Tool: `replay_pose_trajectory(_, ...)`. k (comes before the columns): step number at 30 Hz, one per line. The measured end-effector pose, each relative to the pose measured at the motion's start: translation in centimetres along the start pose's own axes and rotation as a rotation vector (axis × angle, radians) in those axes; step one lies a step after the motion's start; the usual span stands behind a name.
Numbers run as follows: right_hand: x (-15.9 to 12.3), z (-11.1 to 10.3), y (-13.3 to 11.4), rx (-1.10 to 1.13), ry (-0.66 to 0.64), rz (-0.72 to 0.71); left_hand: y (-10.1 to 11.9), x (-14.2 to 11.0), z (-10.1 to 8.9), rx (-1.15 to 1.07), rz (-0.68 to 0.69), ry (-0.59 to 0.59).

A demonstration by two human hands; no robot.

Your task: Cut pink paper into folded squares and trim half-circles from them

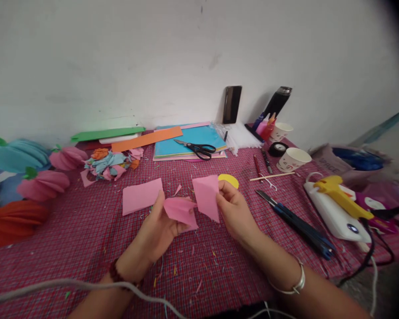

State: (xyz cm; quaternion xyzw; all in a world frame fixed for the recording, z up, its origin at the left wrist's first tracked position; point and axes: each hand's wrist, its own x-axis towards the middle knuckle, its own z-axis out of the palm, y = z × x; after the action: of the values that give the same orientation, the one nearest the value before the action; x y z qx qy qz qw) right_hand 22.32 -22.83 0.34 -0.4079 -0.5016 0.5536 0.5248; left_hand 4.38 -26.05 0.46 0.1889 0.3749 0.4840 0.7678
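Observation:
My left hand (162,226) is closed on a curled piece of pink paper (181,212), with part of the fingers hidden behind it. Between the thumb and fingers of my right hand (234,206) is a flat pink paper piece (206,197), held upright just to the right of the other one. A pink paper rectangle (141,196) lies on the checked cloth by my left thumb. Close behind my right fingers is a yellow paper disc (228,180). A small pink scrap (177,190) rests between the hands.
Black scissors (199,149) lie on coloured sheets (173,144) at the back. On the right are a utility knife (295,223), paper cup (293,159) and yellow glue gun (342,195). Paper pumpkins (43,184) and a scrap pile (109,164) stand left. A white cable (86,283) crosses the front.

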Motion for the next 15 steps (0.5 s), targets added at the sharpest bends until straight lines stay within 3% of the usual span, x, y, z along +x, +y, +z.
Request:
replay_pose_trajectory(5, 0.3, 0.4, 0.5, 0.225, -0.065, 0.185, -0.2, 0.2, 0.0, 0.073, 0.069, 0.026)
replay_pose_trajectory(10, 0.8, 0.1, 0.0, 0.294, -0.03, 0.218, 0.3, 0.3, 0.0, 0.067, 0.102, 0.078)
replay_pose_trajectory(15, 1.6, -0.6, -0.6, 0.335, 0.062, 0.185, 1.1, -0.2, -0.2, 0.096, 0.151, -0.053)
